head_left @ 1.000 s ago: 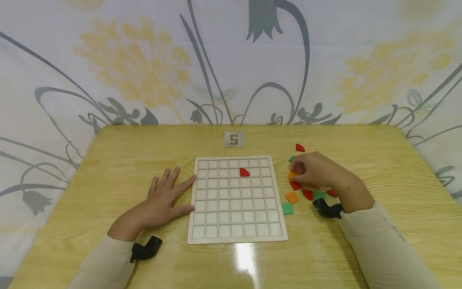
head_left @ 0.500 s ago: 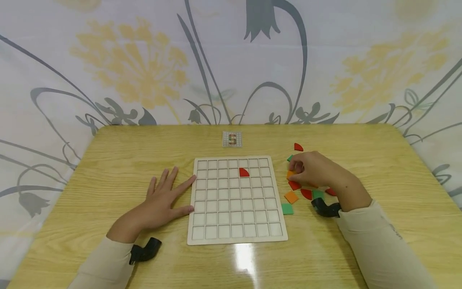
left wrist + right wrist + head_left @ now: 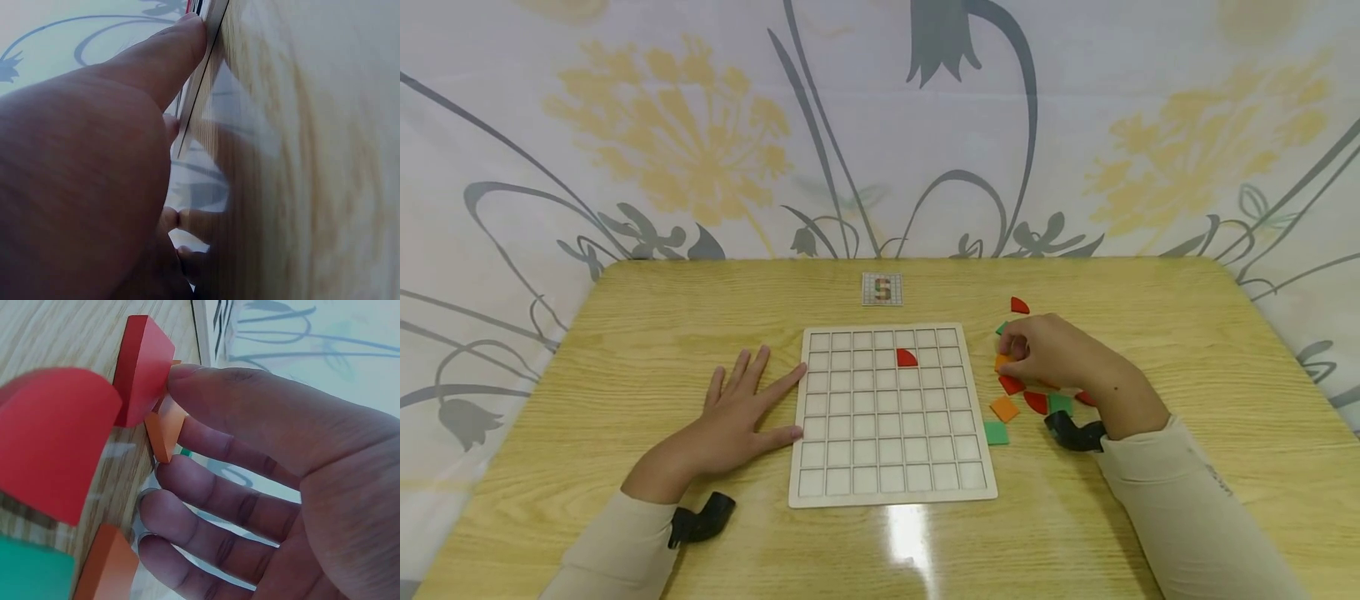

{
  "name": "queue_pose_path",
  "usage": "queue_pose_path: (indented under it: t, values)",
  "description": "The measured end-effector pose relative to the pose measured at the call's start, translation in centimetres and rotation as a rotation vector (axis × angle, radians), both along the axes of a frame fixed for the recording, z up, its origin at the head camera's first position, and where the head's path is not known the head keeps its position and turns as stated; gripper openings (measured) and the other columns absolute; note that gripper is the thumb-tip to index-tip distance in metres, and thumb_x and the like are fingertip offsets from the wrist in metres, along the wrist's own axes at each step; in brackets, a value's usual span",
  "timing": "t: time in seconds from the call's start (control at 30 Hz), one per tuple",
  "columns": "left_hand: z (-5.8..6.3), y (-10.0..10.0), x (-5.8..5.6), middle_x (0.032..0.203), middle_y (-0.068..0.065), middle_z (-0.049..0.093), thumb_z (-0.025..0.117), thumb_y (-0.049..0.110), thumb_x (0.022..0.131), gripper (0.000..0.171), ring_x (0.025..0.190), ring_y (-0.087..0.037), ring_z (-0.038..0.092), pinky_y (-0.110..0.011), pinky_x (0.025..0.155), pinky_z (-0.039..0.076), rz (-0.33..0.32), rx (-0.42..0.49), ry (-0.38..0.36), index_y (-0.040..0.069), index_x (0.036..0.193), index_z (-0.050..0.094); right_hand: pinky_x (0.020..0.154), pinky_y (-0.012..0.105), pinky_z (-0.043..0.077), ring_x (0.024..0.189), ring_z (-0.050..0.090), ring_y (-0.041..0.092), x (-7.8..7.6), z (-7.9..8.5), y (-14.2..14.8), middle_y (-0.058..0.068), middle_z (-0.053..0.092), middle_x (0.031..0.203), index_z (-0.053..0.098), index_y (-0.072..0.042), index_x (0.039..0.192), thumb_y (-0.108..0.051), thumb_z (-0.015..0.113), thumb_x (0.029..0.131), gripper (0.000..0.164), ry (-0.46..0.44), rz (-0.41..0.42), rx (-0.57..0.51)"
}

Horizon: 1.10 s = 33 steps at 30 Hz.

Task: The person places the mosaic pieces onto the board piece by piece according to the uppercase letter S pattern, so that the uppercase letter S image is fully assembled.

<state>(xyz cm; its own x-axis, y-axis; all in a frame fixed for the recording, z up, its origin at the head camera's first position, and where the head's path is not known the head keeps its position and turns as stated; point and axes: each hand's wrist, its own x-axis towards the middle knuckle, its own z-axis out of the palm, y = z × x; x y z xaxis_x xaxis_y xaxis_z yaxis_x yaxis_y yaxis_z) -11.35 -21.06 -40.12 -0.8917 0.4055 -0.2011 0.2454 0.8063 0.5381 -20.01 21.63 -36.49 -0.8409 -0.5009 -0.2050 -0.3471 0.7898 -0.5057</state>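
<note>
A pale board with a square grid (image 3: pixel 892 498) lies on the table, and one red quarter-circle tile (image 3: pixel 906 358) sits in a cell of its second row. My left hand (image 3: pixel 737 421) rests spread on the table, thumb and index fingertips at the board's left edge. In the left wrist view the thumb reaches along that edge. To the right of the board, my right hand (image 3: pixel 1052 350) pinches an orange tile (image 3: pixel 165 431) between thumb and fingers, low over the table. Close by the thumb is a red tile (image 3: pixel 144 372), which partly overlaps the orange one in the right wrist view.
Around the right hand lie loose tiles, among them an orange square (image 3: pixel 1004 408), a green square (image 3: pixel 1061 404) and a red quarter-circle (image 3: pixel 1019 306). A green tile (image 3: pixel 997 432) sits against the board's right edge. Behind the board is a small card (image 3: pixel 882 289) with an S-shaped pattern.
</note>
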Motion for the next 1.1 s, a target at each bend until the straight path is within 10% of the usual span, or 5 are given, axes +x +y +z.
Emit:
queue_pose_path:
  t: [1.1]
  values:
    - [0.33, 0.13, 0.11, 0.168, -0.019, -0.011, 0.061, 0.056, 0.094, 0.079, 0.153, -0.042, -0.019, -0.064, 0.117, -0.018, 0.001, 0.010, -0.009, 0.034, 0.160, 0.024, 0.073, 0.032, 0.050, 0.078, 0.057, 0.016, -0.05, 0.21, -0.03, 0.004, 0.065, 0.087, 0.068, -0.008, 0.099, -0.017, 0.076, 0.090, 0.015, -0.039, -0.018, -0.012]
